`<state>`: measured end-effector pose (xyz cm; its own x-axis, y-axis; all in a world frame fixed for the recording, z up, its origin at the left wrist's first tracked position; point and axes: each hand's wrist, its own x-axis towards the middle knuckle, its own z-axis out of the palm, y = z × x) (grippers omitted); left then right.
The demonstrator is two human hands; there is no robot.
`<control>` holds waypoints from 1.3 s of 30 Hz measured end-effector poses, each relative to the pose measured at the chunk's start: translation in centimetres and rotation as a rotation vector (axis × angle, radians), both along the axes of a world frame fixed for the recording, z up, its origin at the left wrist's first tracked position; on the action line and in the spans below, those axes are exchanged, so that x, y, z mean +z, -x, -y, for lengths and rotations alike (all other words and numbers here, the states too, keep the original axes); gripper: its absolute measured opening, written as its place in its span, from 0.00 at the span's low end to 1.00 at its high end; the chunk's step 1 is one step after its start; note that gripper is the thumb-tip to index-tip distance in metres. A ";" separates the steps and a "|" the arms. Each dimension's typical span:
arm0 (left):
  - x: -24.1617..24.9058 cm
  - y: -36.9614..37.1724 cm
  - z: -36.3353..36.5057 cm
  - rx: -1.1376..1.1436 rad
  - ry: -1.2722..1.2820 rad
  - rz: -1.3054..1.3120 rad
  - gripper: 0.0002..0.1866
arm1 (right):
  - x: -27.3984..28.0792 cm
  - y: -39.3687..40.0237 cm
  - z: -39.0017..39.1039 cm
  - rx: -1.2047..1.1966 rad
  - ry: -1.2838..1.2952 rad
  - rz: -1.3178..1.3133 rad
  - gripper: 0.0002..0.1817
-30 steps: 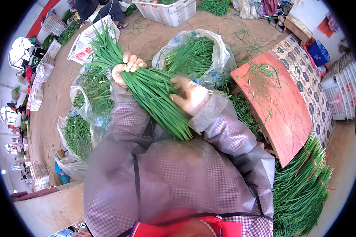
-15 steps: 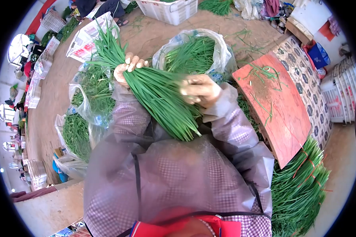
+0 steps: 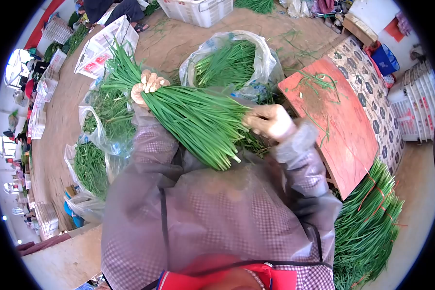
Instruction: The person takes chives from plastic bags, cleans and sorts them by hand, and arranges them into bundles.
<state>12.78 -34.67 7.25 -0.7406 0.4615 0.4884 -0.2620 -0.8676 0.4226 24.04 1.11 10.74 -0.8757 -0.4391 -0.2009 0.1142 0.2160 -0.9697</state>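
A thick bunch of garlic chives (image 3: 198, 116) lies slanted in front of my chest, leafy tips at upper left, pale stem ends fanned out at lower right. My left hand (image 3: 148, 88) is closed round it near the leafy end, fingers wrapped over the top. At the right edge of the fan, my right hand (image 3: 269, 122) has its fingers bent and pinched on some stem ends, slightly blurred. Behind the bunch stands a clear plastic bag (image 3: 270, 63) full of loose chives (image 3: 227, 65).
More bags of greens (image 3: 92, 164) stand at my left. To the right are a reddish board (image 3: 343, 130) with scraps on it and tied bundles of chives (image 3: 367, 232). White crates (image 3: 203, 12) and a seated person (image 3: 123, 14) are farther back.
My right hand has moved right, from over the bunch to its outer stem ends. The stems are more fanned out. My left hand keeps its hold, shifted slightly left in view.
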 end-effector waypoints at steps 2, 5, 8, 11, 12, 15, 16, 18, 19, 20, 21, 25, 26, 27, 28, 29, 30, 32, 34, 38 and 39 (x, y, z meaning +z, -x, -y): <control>0.1 0.2 -0.4 -0.010 0.010 -0.006 0.06 | -1.6 1.4 2.6 -0.024 -0.133 -0.623 0.08; 0.5 0.1 -0.8 -0.028 0.026 -0.018 0.06 | -3.6 3.4 5.4 0.016 -0.246 -0.826 0.12; 0.6 0.0 -0.8 -0.026 0.035 -0.018 0.06 | -3.2 3.6 6.6 0.040 -0.434 -0.823 0.13; 0.5 -0.2 -0.9 -0.013 0.028 -0.001 0.06 | -4.9 4.1 7.5 -0.024 -0.507 -0.926 0.14; 0.4 -0.1 -1.0 -0.023 0.033 -0.005 0.06 | -5.5 4.2 7.5 -0.023 -0.507 -0.925 0.14; 0.1 0.3 -0.9 -0.026 0.045 -0.016 0.07 | -6.0 4.9 6.9 -0.065 -0.331 -0.892 0.12; 0.1 0.3 -0.8 -0.028 0.044 -0.012 0.07 | -5.8 5.3 6.2 -0.017 -0.169 -0.558 0.10; 0.1 0.2 -0.8 -0.029 0.042 -0.007 0.06 | -3.5 4.7 5.4 -0.007 0.273 -0.031 0.07; 0.2 0.0 -0.9 -0.004 0.048 0.009 0.07 | -2.7 4.4 5.0 -0.006 0.272 -0.030 0.07; 0.3 -0.1 -1.0 0.021 0.054 0.026 0.07 | -2.2 4.1 4.6 -0.030 0.318 0.035 0.07; 0.4 -0.1 -1.1 0.023 0.052 0.027 0.07 | -1.8 3.9 4.4 -0.054 0.364 0.102 0.08; 0.3 0.0 -1.2 0.028 0.059 0.034 0.07 | -0.7 2.6 5.0 -0.223 0.450 0.049 0.08; 0.3 0.0 -1.2 0.018 0.068 0.022 0.07 | -0.4 2.4 5.2 -0.211 0.456 0.080 0.09; 0.3 0.0 -1.1 0.018 0.069 0.022 0.07 | -0.1 2.0 5.5 -0.212 0.457 0.080 0.09; 0.3 0.0 -1.2 0.017 0.060 0.034 0.07 | 0.1 1.6 6.0 -0.135 0.238 -0.132 0.11; 0.3 -0.1 -1.2 0.015 0.051 0.047 0.07 | 0.3 1.4 6.5 -0.058 0.016 -0.341 0.12; 0.4 -0.1 -1.4 0.010 0.053 0.048 0.07 | -0.8 1.4 7.4 -0.072 -0.162 -0.576 0.14; 0.6 -0.2 -1.6 -0.006 0.044 0.022 0.07 | -1.7 1.4 8.3 -0.073 -0.234 -0.722 0.13; 0.6 0.0 -1.5 -0.010 0.054 0.008 0.07 | -2.7 1.5 8.4 -0.082 -0.203 -0.801 0.13; 0.5 -0.5 -1.2 0.026 0.049 0.030 0.07 | 0.0 0.7 5.1 0.217 0.193 -0.007 0.08; 0.1 -0.3 -0.9 0.024 0.047 0.030 0.07 | -0.1 0.5 3.4 0.318 0.178 -0.013 0.07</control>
